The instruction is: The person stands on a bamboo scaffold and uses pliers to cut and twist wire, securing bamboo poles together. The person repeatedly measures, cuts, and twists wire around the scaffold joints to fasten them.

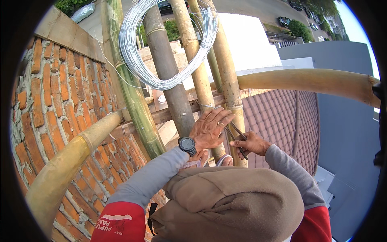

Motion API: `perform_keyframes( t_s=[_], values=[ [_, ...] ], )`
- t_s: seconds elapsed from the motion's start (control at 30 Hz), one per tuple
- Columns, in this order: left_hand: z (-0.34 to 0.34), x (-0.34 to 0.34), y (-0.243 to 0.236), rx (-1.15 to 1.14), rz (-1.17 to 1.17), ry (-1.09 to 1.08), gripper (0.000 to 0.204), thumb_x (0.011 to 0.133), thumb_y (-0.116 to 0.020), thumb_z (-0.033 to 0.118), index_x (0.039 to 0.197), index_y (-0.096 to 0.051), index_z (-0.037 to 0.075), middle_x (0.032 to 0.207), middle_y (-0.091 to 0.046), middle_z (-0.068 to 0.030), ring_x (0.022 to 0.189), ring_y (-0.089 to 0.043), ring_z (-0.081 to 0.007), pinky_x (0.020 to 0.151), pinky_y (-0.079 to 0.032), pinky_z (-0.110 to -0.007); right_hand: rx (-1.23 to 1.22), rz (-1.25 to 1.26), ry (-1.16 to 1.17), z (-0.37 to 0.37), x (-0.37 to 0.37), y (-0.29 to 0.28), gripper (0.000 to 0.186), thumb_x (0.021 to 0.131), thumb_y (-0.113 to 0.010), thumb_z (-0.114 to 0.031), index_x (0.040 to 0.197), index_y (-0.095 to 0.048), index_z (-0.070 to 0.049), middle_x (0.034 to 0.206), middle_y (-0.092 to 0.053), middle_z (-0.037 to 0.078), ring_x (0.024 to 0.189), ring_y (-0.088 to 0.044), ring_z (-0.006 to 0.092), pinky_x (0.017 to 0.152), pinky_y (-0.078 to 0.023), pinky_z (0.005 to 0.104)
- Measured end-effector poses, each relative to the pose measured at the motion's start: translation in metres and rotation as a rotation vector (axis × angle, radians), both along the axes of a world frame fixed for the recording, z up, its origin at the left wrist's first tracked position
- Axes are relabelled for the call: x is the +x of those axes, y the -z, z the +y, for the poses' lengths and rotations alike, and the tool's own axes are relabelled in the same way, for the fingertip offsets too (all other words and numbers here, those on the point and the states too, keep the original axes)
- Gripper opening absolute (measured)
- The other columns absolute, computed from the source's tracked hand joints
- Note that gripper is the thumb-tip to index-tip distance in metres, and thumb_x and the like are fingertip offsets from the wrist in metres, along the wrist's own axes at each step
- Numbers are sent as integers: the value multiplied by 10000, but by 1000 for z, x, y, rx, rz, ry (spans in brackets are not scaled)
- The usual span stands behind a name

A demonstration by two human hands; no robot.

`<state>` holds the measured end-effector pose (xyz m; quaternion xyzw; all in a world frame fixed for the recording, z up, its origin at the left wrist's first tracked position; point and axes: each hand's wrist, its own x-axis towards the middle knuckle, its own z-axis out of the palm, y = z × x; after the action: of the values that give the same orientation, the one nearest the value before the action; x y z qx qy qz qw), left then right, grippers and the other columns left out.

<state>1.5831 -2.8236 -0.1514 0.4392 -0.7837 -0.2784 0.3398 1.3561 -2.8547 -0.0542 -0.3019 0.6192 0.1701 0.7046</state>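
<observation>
My left hand, wearing a black watch, lies over a pale bamboo pole beside a wire tie, fingers curled; whatever its fingertips hold is hidden. My right hand grips dark long-handled pliers just right of it, the tool pointing up toward the left fingers. Behind them, upright grey, green and yellow bamboo poles cross a wooden beam. A large coil of silver wire hangs on the poles above my hands.
A brick wall fills the left, with a slanting bamboo pole before it. Another bamboo runs out to the right. Far below lie a tiled roof, a grey wall and a street. Sandalled feet show below my hands.
</observation>
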Motion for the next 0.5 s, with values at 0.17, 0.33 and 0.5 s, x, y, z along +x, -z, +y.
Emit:
perform_keyframes(
  t_s=[0.17,0.33,0.5],
  values=[
    [-5,-68,11,-27,205,142,579,761,-786,363,1279,-648,142,1120,-657,-44,1101,-626,-245,998,-450,-397,236,-80,54,-36,6,-13,239,862,-846,-153,924,-654,-27,691,-659,61,610,-687,181,528,-602,318],
    [-27,-90,24,-43,93,129,337,759,-764,303,1034,-711,116,879,-689,-24,890,-692,-214,831,-502,-352,-94,185,-489,-47,17,-37,231,864,-800,-162,960,-648,-17,753,-700,119,680,-730,215,615,-616,349],
    [-68,-84,-2,387,58,318,237,743,-732,265,826,-725,43,697,-685,-112,707,-708,-296,675,-540,-436,-841,706,-1355,-23,27,-45,254,869,-702,-202,961,-661,31,848,-733,203,783,-746,330,713,-603,414]
  ],
)
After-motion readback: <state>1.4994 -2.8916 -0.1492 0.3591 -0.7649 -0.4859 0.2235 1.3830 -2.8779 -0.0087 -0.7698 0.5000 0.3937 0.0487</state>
